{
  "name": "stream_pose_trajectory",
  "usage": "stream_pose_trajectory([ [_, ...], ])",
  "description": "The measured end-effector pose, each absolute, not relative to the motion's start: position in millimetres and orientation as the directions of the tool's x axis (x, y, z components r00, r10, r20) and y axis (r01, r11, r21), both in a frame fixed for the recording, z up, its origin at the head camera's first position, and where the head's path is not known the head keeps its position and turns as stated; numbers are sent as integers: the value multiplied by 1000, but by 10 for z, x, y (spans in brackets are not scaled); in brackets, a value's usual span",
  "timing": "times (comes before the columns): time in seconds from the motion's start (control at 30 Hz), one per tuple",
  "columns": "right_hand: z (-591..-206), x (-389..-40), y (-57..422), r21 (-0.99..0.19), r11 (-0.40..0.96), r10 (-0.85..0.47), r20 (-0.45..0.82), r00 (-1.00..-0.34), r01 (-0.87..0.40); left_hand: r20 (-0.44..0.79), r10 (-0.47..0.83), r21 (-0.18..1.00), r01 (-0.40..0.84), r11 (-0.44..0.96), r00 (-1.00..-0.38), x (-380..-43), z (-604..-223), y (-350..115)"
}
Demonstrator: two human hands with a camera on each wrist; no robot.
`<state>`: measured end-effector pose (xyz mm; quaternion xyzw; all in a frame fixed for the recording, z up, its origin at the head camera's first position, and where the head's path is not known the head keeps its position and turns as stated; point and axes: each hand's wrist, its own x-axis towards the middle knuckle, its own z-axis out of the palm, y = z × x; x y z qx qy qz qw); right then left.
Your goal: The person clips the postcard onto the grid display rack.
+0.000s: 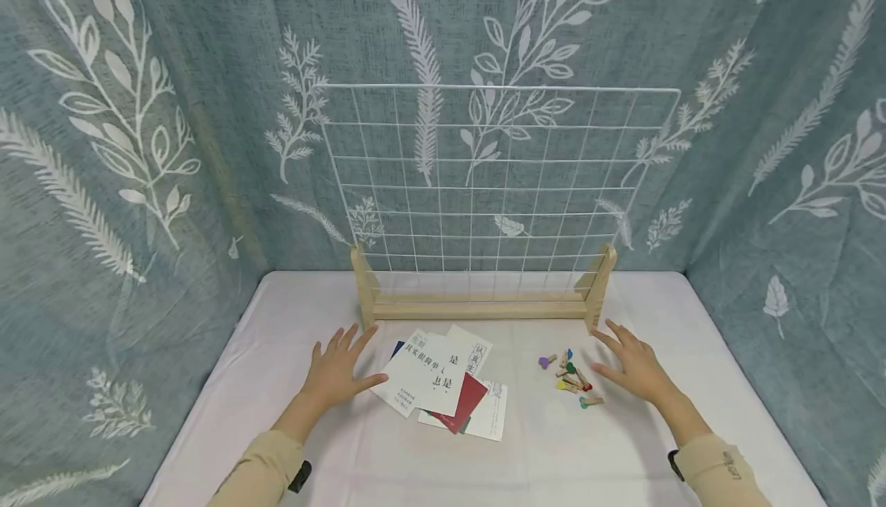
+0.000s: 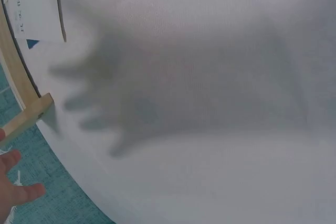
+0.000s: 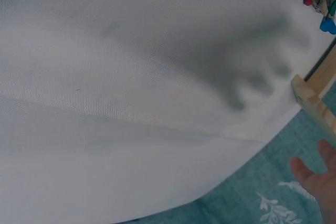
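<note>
My left hand (image 1: 335, 370) hovers left of a pile of paper cards (image 1: 422, 372), fingers spread and holding nothing. White cards with dark characters lie over a red card (image 1: 465, 403), and a blue corner shows at the left. On the other side, my right hand (image 1: 635, 367), also spread and empty, is beside a small heap of wooden clothespins (image 1: 569, 372) with coloured heart-like ends. In the wrist views, only fingertips of the left hand (image 2: 18, 184) and right hand (image 3: 320, 177) come in at the edges, with hand shadows on the tabletop.
Behind the cards stands a white wire grid (image 1: 484, 184) in a wooden base (image 1: 477, 309) with two upright side pieces. The white tabletop (image 1: 540, 461) carries everything. Blue-green curtains (image 1: 228, 107) with white leaf patterns hang at the back and both sides.
</note>
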<state>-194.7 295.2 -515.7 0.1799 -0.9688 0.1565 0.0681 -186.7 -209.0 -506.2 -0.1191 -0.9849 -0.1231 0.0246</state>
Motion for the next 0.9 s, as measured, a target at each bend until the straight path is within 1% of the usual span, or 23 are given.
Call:
stream_pose_trajectory([
  [0.27,-5147,-1891,2954,-268,884,-336,202,-920,-382,57,222,231,229,946,-973,-1835,-5065,-2045],
  [0.37,-5147,-1874,2943,-264,881,-346,209,-915,-393,66,224,213,233,949,-972,-1828,-5065,-2050],
  [0.53,-5114,-1857,2920,-285,875,-349,186,-918,-390,76,225,184,235,954,-971,-1836,-5053,-2084],
  [0.7,-5086,-1833,2909,-288,870,-362,175,-916,-399,66,226,181,234,955,-972,-1828,-5056,-2088],
  [0.8,-5074,-1826,2902,-284,865,-375,179,-909,-413,59,228,175,235,956,-972,-1805,-5045,-2082],
  [0.9,-5063,-1826,2879,-281,863,-377,193,-906,-419,80,242,161,252,954,-967,-1783,-5031,-2090],
])
